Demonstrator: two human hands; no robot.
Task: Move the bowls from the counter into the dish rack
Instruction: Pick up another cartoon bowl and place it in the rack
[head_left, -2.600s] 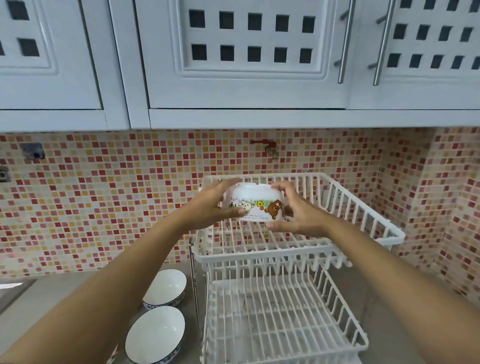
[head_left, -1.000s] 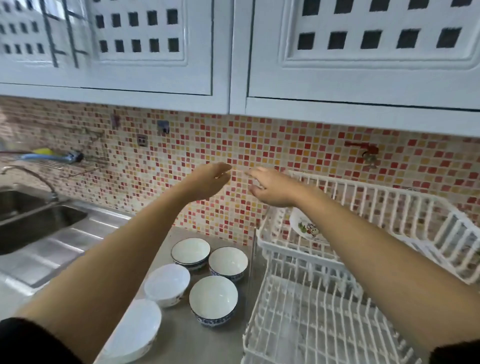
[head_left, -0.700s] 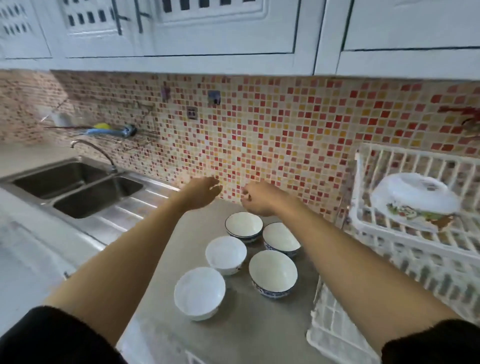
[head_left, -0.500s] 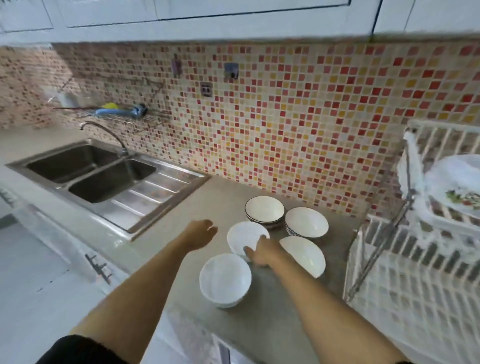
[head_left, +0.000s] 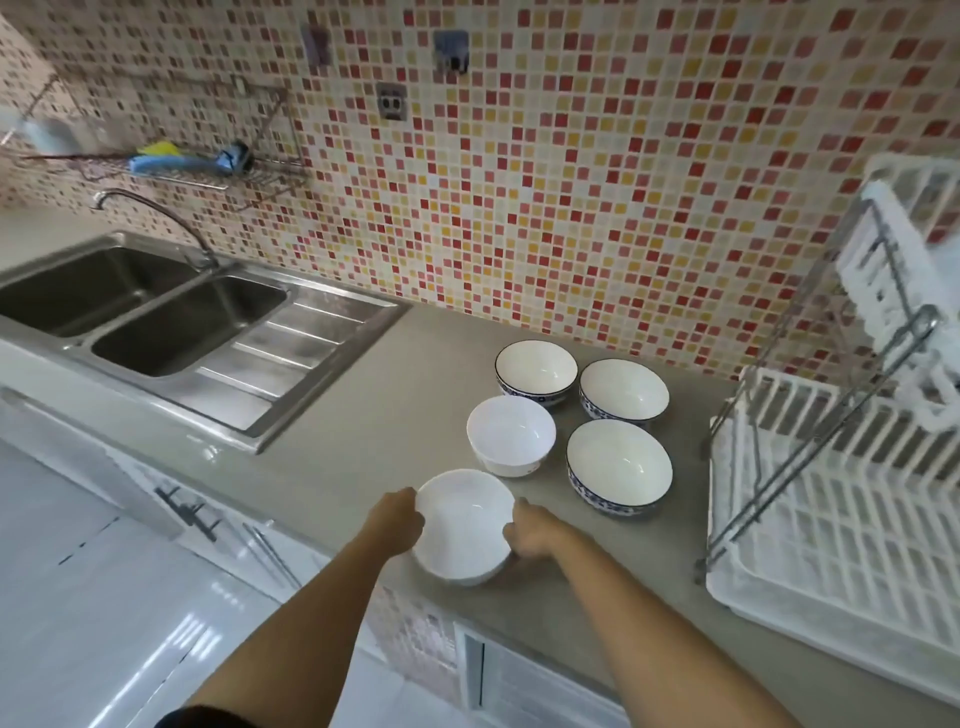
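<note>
The person's left hand and right hand flank the nearest plain white round bowl, one on each side of its rim, which suits a two-handed lift of a smooth, wide vessel that gives no handle to hold. The left fingers appear to touch the bowl's wall; the right hand is blurred, so whether its fingers have clamped on the rim or only lie against it cannot be told. The bowl sits upright near the front edge of the grey stone counter, so it is judged the natural first pick: closest to the body and clear of the others.

Four more bowls stand upright just behind it in a loose cluster: a second plain white bowl, and three white bowls with blue patterned bands, one at the back left, one at the back right and one at the front right. They are near each other, and whether any touch is hard to say. All five remain on the counter, so most of the task is judged still to do.

The white plastic two-tier dish rack with metal struts stands to the right, its lower tier bare in the part that shows; its upper tier runs out of frame.

To the left is a stainless steel double sink with a curved tap, and a wire shelf hangs on the red, yellow and cream mosaic tile wall.
</note>
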